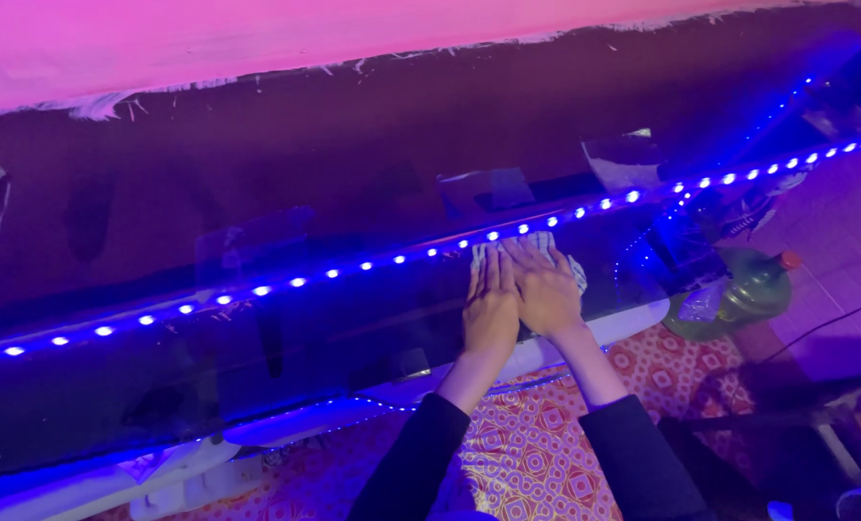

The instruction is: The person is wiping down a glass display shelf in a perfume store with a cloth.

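Both hands press flat, fingers spread, on a checked cloth [532, 253] against the dark glass panel [286, 338]: left hand [491, 311] beside right hand [544, 294], just under the blue light strip [334, 273]. Wiping looks underway; sliding along needs steady, even pressure.

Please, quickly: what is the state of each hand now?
Left hand: open, flat, pressing the checked cloth on the dark glass surface.
Right hand: open, flat on the same cloth.
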